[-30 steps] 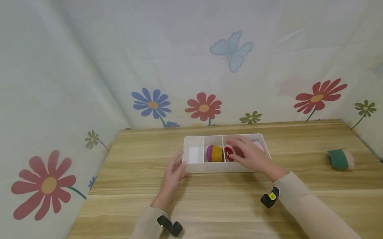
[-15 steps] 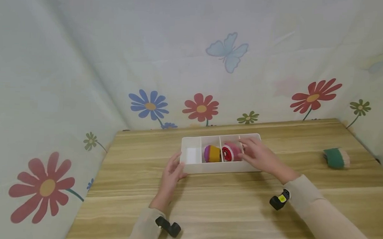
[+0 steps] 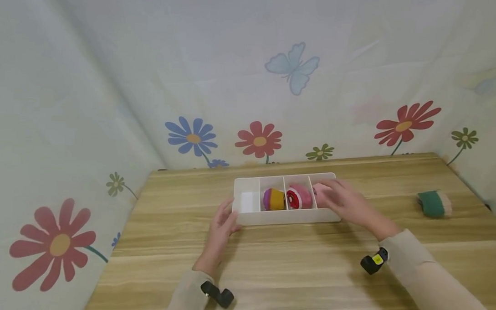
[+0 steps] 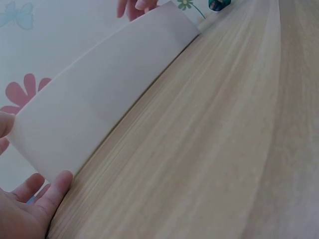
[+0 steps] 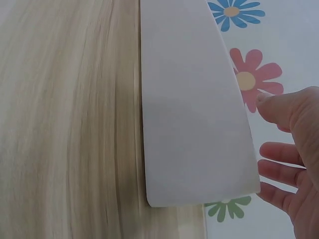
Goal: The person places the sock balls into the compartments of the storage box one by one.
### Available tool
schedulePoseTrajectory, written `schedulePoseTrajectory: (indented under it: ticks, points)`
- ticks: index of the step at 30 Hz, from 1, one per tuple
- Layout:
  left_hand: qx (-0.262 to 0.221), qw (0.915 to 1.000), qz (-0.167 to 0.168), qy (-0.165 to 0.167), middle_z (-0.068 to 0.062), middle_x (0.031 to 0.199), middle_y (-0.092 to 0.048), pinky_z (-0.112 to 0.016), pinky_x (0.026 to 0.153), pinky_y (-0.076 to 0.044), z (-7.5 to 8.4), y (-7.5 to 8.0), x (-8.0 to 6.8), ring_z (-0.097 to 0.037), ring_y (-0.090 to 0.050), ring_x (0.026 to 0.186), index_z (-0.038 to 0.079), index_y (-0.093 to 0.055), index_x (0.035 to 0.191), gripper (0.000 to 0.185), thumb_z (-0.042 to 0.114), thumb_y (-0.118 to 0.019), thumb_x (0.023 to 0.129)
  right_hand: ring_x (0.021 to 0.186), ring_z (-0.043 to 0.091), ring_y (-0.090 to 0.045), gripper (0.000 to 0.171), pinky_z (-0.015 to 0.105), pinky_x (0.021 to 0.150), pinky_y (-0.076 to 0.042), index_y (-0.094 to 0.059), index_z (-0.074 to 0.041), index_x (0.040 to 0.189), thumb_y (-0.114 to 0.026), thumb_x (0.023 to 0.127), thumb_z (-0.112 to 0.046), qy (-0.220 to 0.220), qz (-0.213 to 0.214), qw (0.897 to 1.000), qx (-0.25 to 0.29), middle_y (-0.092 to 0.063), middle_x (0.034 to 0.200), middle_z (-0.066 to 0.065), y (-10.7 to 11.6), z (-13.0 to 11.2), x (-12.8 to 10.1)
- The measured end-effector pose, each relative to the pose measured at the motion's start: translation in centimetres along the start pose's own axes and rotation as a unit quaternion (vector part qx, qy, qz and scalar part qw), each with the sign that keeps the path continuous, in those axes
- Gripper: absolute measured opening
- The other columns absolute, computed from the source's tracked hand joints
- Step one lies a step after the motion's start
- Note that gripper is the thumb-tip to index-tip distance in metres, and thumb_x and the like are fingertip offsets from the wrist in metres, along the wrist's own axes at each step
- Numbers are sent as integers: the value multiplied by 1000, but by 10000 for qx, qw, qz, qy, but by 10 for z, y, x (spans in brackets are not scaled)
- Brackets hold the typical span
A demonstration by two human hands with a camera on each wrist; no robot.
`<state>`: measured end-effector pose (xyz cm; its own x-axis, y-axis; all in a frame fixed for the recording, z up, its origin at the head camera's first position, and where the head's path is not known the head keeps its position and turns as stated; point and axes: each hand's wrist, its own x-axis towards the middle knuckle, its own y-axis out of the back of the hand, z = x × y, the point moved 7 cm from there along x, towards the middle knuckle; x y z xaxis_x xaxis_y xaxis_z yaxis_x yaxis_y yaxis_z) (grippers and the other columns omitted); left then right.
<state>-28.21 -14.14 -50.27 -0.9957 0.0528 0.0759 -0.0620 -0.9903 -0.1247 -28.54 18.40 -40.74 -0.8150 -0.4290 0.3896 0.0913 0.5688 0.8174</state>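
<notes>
A long white plastic divided tray sits mid-table — the left hand touches its left end with relaxed fingers, the right hand hovers, loosely spread, over its right end.

Tray: white plastic, matt, smooth walls, slightly translucent. Table: light wood-grain, smooth, low satin sheen, looks laminate. Rolls in the tray, orange-purple, red-pink, pale pink: soft knit cloth, matt. Green-beige roll at right edge of frame: same knit. Backdrop: printed cloth, matt, lightly creased. Sleeves: beige fabric.
</notes>
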Motion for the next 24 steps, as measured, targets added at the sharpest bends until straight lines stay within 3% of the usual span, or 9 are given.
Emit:
schedulePoseTrajectory:
  ticks: [12, 19, 24]
  points:
    - [-1, 10000, 53, -54, -15, 135, -46, -48, 84, -50, -1, 1, 2, -27, -54, 107, 15, -39, 140, 50, 26, -55, 94, 109, 35, -48, 50, 56, 87, -44, -51, 0, 127, -71, 83, -13, -29, 263, 9990, -372, -52, 118, 19, 16, 10, -15]
    - [21, 10000, 7, -68, -14, 135, -46, -49, 85, -49, -2, 0, 2, -28, -54, 107, 17, -40, 140, 49, 26, -55, 94, 114, 38, -43, 52, 60, 88, -41, -47, -3, 131, -68, 85, -15, -452, 93, 9982, -378, -48, 124, 20, 22, 22, -28]
    - [30, 10000, 12, -57, -13, 135, -47, -51, 86, -48, -2, 0, 0, -26, -53, 108, 20, -42, 138, 46, 27, -55, 94, 114, 39, -44, 53, 61, 88, -41, -47, -3, 131, -69, 85, -15, -522, 128, 9975, -459, -48, 124, 21, 29, 26, -37]
